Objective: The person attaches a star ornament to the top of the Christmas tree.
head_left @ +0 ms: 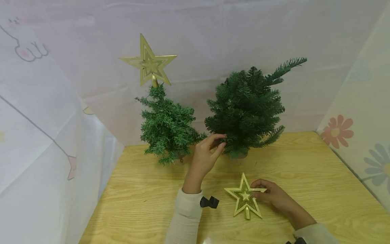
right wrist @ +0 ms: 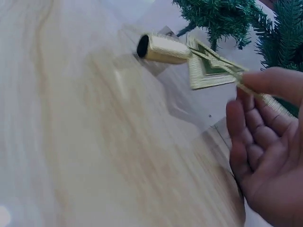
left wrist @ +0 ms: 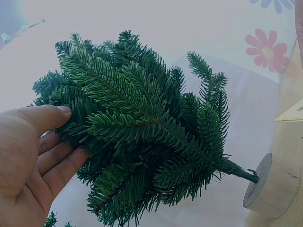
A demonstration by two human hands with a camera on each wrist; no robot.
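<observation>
Wood-grain surface (head_left: 137,217). Dark-green artificial tree (head_left: 250,108), stands at right on a pale round base (left wrist: 277,191). Lighter-green artificial tree (head_left: 167,127), stands at left; its tip bears a gold star topper (head_left: 149,65). Second star topper (head_left: 245,196), gold, in front of the dark-green tree; right hand (head_left: 274,196) pinches one point between thumb and fingers. Left hand (head_left: 206,155): fingers parted from thumb, touching the dark-green tree's needles.
</observation>
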